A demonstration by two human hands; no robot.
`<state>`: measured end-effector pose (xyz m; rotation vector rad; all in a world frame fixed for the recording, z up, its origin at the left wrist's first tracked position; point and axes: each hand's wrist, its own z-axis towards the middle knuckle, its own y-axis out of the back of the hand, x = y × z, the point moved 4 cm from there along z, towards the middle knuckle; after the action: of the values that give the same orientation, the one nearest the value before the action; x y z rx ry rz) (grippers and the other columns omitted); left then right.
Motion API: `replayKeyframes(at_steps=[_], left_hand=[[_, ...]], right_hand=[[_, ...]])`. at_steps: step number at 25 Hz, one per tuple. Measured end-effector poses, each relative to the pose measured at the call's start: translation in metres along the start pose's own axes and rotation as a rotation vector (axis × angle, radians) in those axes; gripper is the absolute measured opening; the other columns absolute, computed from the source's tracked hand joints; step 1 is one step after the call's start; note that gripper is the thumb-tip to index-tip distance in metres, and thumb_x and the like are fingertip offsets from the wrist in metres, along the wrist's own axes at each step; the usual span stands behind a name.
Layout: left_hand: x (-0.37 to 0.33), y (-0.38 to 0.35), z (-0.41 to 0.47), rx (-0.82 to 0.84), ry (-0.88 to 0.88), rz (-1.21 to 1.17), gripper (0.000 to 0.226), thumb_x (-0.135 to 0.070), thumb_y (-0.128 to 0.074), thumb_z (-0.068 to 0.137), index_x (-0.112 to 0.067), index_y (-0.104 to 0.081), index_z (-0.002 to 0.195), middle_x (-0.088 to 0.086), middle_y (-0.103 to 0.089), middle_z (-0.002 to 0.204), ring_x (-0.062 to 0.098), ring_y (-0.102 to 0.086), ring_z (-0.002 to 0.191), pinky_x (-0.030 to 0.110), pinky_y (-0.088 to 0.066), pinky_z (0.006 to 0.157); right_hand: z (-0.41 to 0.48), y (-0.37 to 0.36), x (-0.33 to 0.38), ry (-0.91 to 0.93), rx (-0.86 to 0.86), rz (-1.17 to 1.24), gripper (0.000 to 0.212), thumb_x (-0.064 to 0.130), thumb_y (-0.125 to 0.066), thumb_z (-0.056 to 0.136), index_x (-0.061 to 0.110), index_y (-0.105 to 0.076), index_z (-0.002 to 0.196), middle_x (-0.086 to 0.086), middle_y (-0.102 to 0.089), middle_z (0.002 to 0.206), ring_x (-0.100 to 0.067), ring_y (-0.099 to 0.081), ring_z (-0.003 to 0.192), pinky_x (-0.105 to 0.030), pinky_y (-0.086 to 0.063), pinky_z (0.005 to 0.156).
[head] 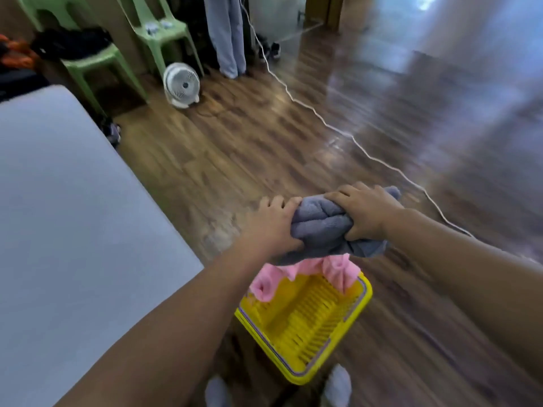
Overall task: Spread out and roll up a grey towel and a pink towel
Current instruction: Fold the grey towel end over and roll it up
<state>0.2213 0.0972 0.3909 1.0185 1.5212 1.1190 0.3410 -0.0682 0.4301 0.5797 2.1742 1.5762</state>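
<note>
A bunched grey towel hangs in the air above a yellow basket on the floor. My left hand grips its left end and my right hand grips its right end. A crumpled pink towel lies in the far end of the basket, draped over its rim, partly hidden under the grey towel.
A grey mattress or table surface fills the left side. A white cable snakes across the wooden floor. A small white fan and green plastic chairs stand at the back. My socked feet flank the basket's near end.
</note>
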Motion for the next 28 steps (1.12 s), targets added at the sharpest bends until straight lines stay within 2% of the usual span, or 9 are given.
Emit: replayKeyframes(at_steps=[6,9,13,16,18,20,23,26,28], left_hand=[[-0.021,-0.182,-0.019,0.173,0.22,-0.119,0.101,-0.063,-0.064,0.063,-0.032,-0.022,0.15,0.004,-0.045,0.133,0.034,-0.045,0.118,0.048,-0.048,0.082],[-0.012,-0.296,-0.021,0.275,0.289,-0.148,0.102,-0.06,-0.065,0.062,-0.03,-0.021,0.15,0.003,-0.045,0.131,0.033,-0.044,0.118,0.046,-0.047,0.077],[0.006,-0.466,-0.011,0.413,0.355,-0.142,0.103,-0.058,-0.068,0.071,-0.028,-0.012,0.152,0.004,-0.039,0.134,0.034,-0.042,0.119,0.049,-0.049,0.082],[0.021,-0.589,0.002,0.493,0.405,-0.115,0.111,-0.059,-0.073,0.073,-0.027,-0.006,0.155,0.006,-0.036,0.136,0.035,-0.042,0.12,0.049,-0.051,0.084],[0.03,-0.655,0.007,0.553,0.442,-0.111,0.116,-0.061,-0.074,0.073,-0.026,-0.002,0.156,0.005,-0.032,0.138,0.034,-0.042,0.122,0.047,-0.052,0.083],[0.033,-0.704,0.005,0.578,0.443,-0.084,0.112,-0.054,-0.073,0.08,-0.024,0.002,0.157,0.006,-0.03,0.144,0.035,-0.042,0.124,0.046,-0.053,0.082],[0.031,-0.739,0.004,0.629,0.447,-0.039,0.091,-0.027,-0.058,0.097,-0.022,0.01,0.157,0.01,-0.029,0.152,0.037,-0.04,0.129,0.047,-0.055,0.086],[0.027,-0.724,0.01,0.76,0.45,-0.098,0.097,-0.038,-0.062,0.095,-0.022,0.01,0.158,0.01,-0.023,0.156,0.038,-0.035,0.134,0.049,-0.051,0.093],[0.02,-0.682,0.016,0.741,0.416,-0.096,0.101,-0.051,-0.065,0.088,-0.02,-0.001,0.158,0.009,-0.027,0.152,0.035,-0.035,0.133,0.049,-0.05,0.093]], right_hand=[[0.037,-0.178,-0.008,0.221,0.186,-0.009,0.098,0.064,-0.066,0.044,0.036,-0.038,0.134,0.007,-0.053,0.124,-0.025,-0.052,0.108,-0.047,-0.045,0.086],[0.064,-0.301,0.0,0.291,0.29,0.006,0.098,0.054,-0.071,0.046,0.034,-0.037,0.136,0.004,-0.051,0.126,-0.028,-0.051,0.111,-0.048,-0.044,0.088],[0.106,-0.486,0.013,0.349,0.367,-0.013,0.092,0.048,-0.074,0.054,0.03,-0.039,0.137,0.001,-0.05,0.132,-0.028,-0.049,0.117,-0.05,-0.043,0.087],[0.136,-0.615,0.023,0.335,0.443,-0.042,0.09,0.037,-0.08,0.049,0.025,-0.048,0.132,-0.003,-0.056,0.127,-0.032,-0.054,0.112,-0.053,-0.046,0.084],[0.154,-0.676,0.033,0.339,0.494,-0.064,0.084,0.03,-0.081,0.051,0.023,-0.051,0.13,-0.005,-0.056,0.125,-0.034,-0.052,0.115,-0.058,-0.042,0.091],[0.166,-0.712,0.041,0.298,0.53,-0.069,0.07,0.028,-0.073,0.073,0.026,-0.046,0.138,-0.005,-0.049,0.139,-0.035,-0.041,0.127,-0.061,-0.03,0.105],[0.175,-0.734,0.048,0.227,0.596,-0.093,0.053,0.027,-0.042,0.101,0.032,-0.028,0.152,-0.003,-0.026,0.16,-0.035,-0.024,0.142,-0.064,-0.019,0.112],[0.174,-0.711,0.045,0.188,0.622,-0.075,0.048,0.026,-0.037,0.103,0.028,-0.032,0.151,-0.006,-0.027,0.159,-0.035,-0.02,0.144,-0.063,-0.017,0.114],[0.168,-0.675,0.038,0.158,0.601,0.0,0.045,0.022,-0.039,0.1,0.021,-0.04,0.146,-0.013,-0.035,0.152,-0.035,-0.024,0.142,-0.059,-0.021,0.114]])
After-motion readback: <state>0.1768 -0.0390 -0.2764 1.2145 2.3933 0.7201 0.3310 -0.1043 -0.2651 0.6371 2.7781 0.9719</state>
